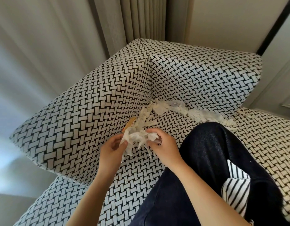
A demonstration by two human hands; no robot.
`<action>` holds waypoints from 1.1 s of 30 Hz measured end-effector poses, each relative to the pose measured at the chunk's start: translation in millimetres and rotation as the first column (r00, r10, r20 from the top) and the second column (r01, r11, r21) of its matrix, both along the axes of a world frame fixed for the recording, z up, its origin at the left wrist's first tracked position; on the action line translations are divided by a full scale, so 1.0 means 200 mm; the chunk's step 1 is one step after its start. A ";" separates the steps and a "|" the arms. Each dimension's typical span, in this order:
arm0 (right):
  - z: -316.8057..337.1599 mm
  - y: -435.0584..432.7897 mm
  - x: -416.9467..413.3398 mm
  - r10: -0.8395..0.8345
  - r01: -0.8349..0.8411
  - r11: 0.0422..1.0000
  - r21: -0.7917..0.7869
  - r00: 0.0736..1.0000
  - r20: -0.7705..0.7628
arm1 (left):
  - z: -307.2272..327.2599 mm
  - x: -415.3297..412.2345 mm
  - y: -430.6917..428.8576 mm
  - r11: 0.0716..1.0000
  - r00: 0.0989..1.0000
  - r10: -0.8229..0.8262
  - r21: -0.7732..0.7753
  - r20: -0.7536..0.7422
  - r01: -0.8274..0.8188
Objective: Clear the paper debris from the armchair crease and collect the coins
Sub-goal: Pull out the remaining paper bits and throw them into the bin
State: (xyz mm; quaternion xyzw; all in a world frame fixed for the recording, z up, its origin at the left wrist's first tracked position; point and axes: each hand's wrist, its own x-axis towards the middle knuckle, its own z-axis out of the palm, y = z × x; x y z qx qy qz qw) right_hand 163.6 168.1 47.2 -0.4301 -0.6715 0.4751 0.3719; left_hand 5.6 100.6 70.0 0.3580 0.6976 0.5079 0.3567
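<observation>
1. The armchair (95, 103), covered in a black-and-white woven pattern, fills the view. Its crease runs along the foot of the backrest and down beside the armrest.
2. A leg (214, 152) in dark trousers rests across the seat, with a striped cloth (235, 190) lying against it.
3. Loose paper debris (198, 114) lies in the crease along the backrest and trails into the corner.
4. The left hand (111, 149) and right hand (163, 144) meet above the seat. Each has its fingers curled on the same wad (137, 137) of white shreds.
5. An orange slip (130, 123) sticks out of the side crease just behind the wad.
6. No coins show.

Judgement: the paper-clearing step is under way and roughly half done. The next move calls for compacting the wad into one hand, so the other is free to rake out the corner shreds. The coins are probably buried under them.
</observation>
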 end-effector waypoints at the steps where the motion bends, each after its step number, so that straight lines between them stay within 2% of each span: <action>1: 0.00 0.00 0.00 -0.007 0.007 1.000 0.018 1.000 0.004 | 0.00 -0.01 0.00 1.000 1.000 0.004 -0.005 -0.005 -0.004; 6: 0.02 0.01 0.01 -0.102 0.098 0.988 0.118 0.994 0.030 | 0.04 -0.01 0.01 0.998 0.998 -0.058 -0.002 -0.035 0.058; 11: 0.11 0.03 0.05 -0.212 0.222 0.964 0.148 0.974 -0.078 | 0.17 0.02 0.11 0.976 0.966 -0.200 0.052 -0.164 0.211; 17: 0.28 0.09 0.21 -0.285 0.302 0.925 0.232 0.953 -0.102 | 0.34 0.17 0.31 0.925 0.919 -0.335 0.116 -0.207 0.363; 21: 0.40 0.16 0.39 -0.344 0.351 0.894 0.279 0.936 -0.075 | 0.43 0.34 0.46 0.878 0.887 -0.446 0.130 -0.123 0.460; 24: 0.47 0.21 0.57 -0.444 0.463 0.854 0.236 0.886 -0.134 | 0.50 0.52 0.57 0.833 0.839 -0.544 0.116 -0.011 0.541; 30: 0.56 0.23 0.98 -0.585 0.603 0.774 0.191 0.798 -0.148 | 0.59 0.95 0.72 0.731 0.734 -0.678 0.134 0.034 0.669; 33: 0.54 0.19 1.20 -0.671 0.686 0.702 0.191 0.727 -0.146 | 0.58 1.18 0.77 0.660 0.659 -0.750 0.130 0.055 0.740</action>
